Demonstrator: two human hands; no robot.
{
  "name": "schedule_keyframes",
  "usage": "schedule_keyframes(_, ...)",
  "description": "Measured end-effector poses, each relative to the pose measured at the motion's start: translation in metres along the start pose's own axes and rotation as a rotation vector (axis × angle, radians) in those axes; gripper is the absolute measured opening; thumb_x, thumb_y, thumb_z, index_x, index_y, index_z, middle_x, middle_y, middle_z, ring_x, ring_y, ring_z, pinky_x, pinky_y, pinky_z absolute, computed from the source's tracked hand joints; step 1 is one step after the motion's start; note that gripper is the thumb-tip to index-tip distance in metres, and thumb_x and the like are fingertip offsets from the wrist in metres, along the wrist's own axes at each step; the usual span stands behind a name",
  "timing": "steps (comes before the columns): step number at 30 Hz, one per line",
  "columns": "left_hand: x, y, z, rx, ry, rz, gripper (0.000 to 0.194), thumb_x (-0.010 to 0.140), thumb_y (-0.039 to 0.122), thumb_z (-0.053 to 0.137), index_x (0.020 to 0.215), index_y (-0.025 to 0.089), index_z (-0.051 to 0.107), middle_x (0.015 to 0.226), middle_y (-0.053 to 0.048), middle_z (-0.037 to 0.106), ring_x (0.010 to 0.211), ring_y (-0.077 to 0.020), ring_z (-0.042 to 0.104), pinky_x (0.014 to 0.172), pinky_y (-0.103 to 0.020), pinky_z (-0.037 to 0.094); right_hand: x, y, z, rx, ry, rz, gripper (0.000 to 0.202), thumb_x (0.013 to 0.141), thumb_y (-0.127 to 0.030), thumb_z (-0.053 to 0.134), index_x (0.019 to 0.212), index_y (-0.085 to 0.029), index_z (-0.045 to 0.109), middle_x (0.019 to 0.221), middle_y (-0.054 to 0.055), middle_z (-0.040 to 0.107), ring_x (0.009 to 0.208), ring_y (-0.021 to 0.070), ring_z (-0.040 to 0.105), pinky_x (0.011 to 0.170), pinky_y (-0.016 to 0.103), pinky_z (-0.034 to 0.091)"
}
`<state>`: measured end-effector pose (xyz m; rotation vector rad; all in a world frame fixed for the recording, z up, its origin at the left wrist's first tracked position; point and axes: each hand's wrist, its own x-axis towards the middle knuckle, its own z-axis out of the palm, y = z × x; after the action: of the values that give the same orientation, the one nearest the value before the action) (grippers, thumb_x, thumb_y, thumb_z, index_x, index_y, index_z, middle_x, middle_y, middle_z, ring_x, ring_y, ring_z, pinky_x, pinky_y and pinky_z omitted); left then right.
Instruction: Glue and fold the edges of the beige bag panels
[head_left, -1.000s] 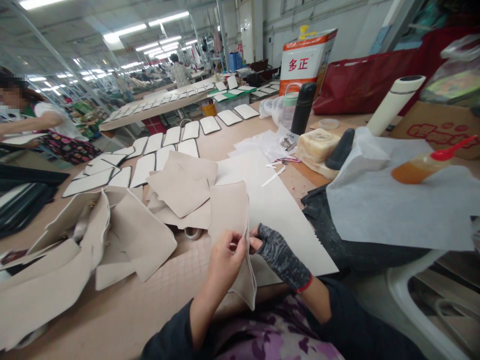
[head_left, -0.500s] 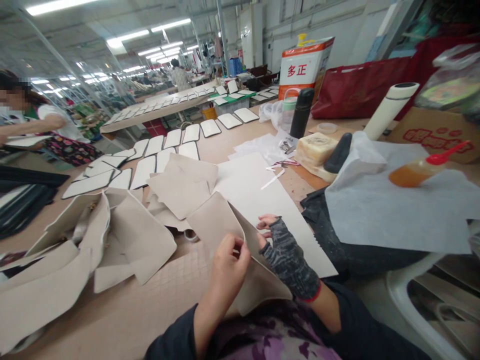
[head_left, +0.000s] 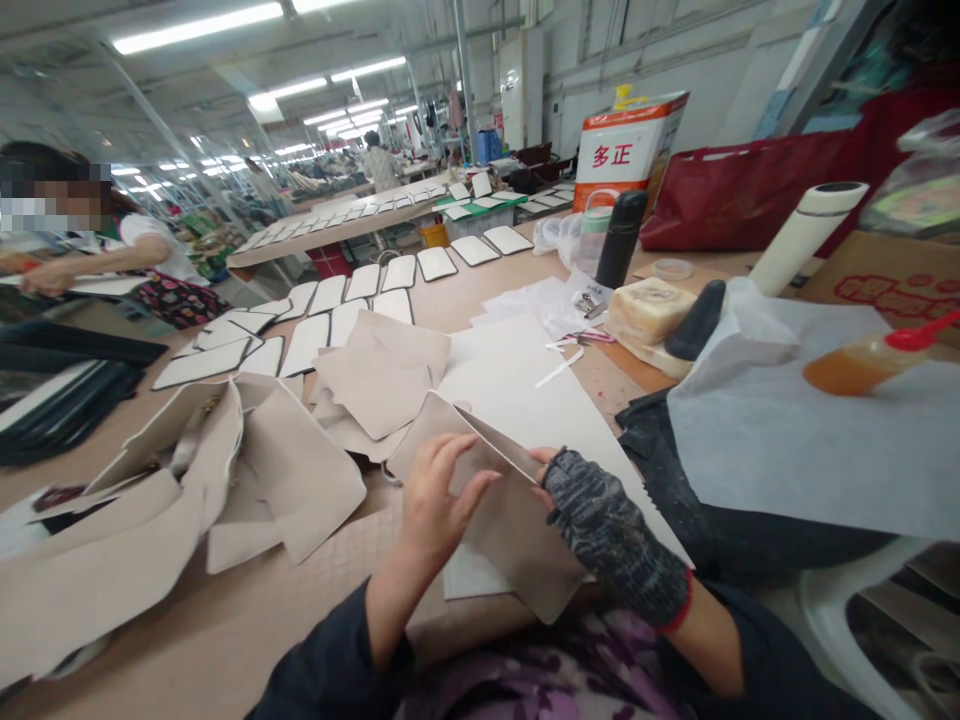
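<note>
Gripping a beige panel [head_left: 517,535] at its upper edge in the head view, the gloved right hand [head_left: 585,500] slopes in from the right, fingers closed on it. The bare left hand [head_left: 433,505] points upward before the panel, thumb and forefinger parted, pinching nothing. The panel tilts over a white sheet [head_left: 502,360] on the desk [head_left: 247,600], near purple cloth [head_left: 540,670].

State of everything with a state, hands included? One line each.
Left hand: open, thumb and fingers apart
Right hand: gloved, fingertips bare, gripping the beige piece's edge
Beige piece: held at a slant
White sheet: lying flat, partly covered
Black bottle: upright, capped
White thermos: capped
Squeeze bottle: amber contents, red top on
Black-edged panels: laid out flat
</note>
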<state>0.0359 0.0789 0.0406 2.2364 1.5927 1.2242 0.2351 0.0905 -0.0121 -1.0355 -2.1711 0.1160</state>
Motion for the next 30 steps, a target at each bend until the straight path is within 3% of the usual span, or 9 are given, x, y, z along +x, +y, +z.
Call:
schedule_keyframes(2, 0.016, -0.017, -0.020, 0.168, -0.045, 0.110, 0.038, 0.080, 0.036, 0.061, 0.114, 0.019, 0.056, 0.117, -0.012, 0.059, 0.114, -0.0254, 0.049, 0.102, -0.047, 0.032, 0.005, 0.009, -0.011, -0.001, 0.001, -0.070, 0.033, 0.086, -0.017, 0.039, 0.116, -0.012, 0.052, 0.104, 0.016, 0.065, 0.096, 0.0281, 0.062, 0.079, 0.043, 0.055)
schedule_keyframes(5, 0.038, -0.041, -0.041, 0.201, -0.271, 0.141, 0.042, 0.082, 0.037, 0.058, 0.122, 0.023, 0.053, 0.127, -0.010, 0.055, 0.121, -0.0259, 0.044, 0.108, -0.052, 0.018, 0.011, 0.024, -0.022, 0.042, -0.020, -0.195, 0.032, 0.086, -0.015, 0.038, 0.112, -0.014, 0.055, 0.104, 0.013, 0.066, 0.094, 0.0248, 0.063, 0.080, 0.039, 0.055)
schedule_keyframes(7, 0.047, -0.052, -0.047, 0.096, -0.417, 0.116, 0.039, 0.083, 0.038, 0.056, 0.119, 0.023, 0.056, 0.120, -0.009, 0.059, 0.113, -0.0234, 0.051, 0.104, -0.047, 0.028, 0.011, 0.035, -0.024, 0.058, -0.048, -0.237, 0.032, 0.085, -0.016, 0.040, 0.113, -0.015, 0.056, 0.105, 0.013, 0.066, 0.094, 0.0248, 0.063, 0.080, 0.040, 0.055)
schedule_keyframes(10, 0.053, -0.060, -0.047, -0.092, -0.546, 0.039, 0.033, 0.082, 0.039, 0.058, 0.108, 0.020, 0.065, 0.103, -0.008, 0.066, 0.095, -0.0190, 0.059, 0.088, -0.032, 0.045, 0.009, 0.052, -0.023, 0.056, -0.105, -0.244, 0.034, 0.085, -0.018, 0.044, 0.117, -0.015, 0.053, 0.110, 0.012, 0.064, 0.101, 0.0253, 0.060, 0.085, 0.042, 0.052)
schedule_keyframes(14, 0.052, -0.060, -0.042, -0.209, -0.619, -0.005, 0.031, 0.082, 0.038, 0.058, 0.101, 0.016, 0.069, 0.091, -0.008, 0.067, 0.081, -0.0158, 0.062, 0.074, -0.025, 0.048, 0.012, 0.065, -0.026, 0.063, -0.173, -0.222, 0.027, 0.086, -0.021, 0.045, 0.111, -0.019, 0.055, 0.110, 0.010, 0.063, 0.103, 0.0242, 0.059, 0.087, 0.043, 0.050)
schedule_keyframes(19, 0.048, -0.060, -0.041, -0.250, -0.642, 0.064, 0.035, 0.082, 0.043, 0.056, 0.097, 0.015, 0.071, 0.088, -0.010, 0.068, 0.081, -0.0159, 0.062, 0.071, -0.024, 0.049, 0.029, 0.062, -0.039, 0.069, -0.251, -0.208, 0.019, 0.085, -0.019, 0.044, 0.099, -0.019, 0.057, 0.091, 0.008, 0.065, 0.085, 0.0216, 0.062, 0.077, 0.037, 0.052)
schedule_keyframes(24, 0.046, -0.054, -0.041, -0.178, -0.688, 0.170, 0.035, 0.084, 0.044, 0.052, 0.092, 0.016, 0.072, 0.084, -0.011, 0.070, 0.079, -0.0165, 0.062, 0.073, -0.025, 0.049, 0.042, 0.058, -0.045, 0.079, -0.274, -0.208, 0.015, 0.086, -0.018, 0.041, 0.085, -0.017, 0.056, 0.079, 0.006, 0.062, 0.075, 0.0187, 0.060, 0.069, 0.032, 0.051)
schedule_keyframes(30, 0.050, -0.038, -0.040, -0.044, -0.760, 0.228, 0.032, 0.087, 0.041, 0.049, 0.094, 0.018, 0.071, 0.085, -0.009, 0.069, 0.079, -0.0159, 0.061, 0.073, -0.024, 0.047, 0.046, 0.059, -0.040, 0.073, -0.261, -0.243, 0.016, 0.085, -0.019, 0.041, 0.085, -0.019, 0.057, 0.078, 0.006, 0.062, 0.073, 0.0177, 0.059, 0.067, 0.030, 0.051)
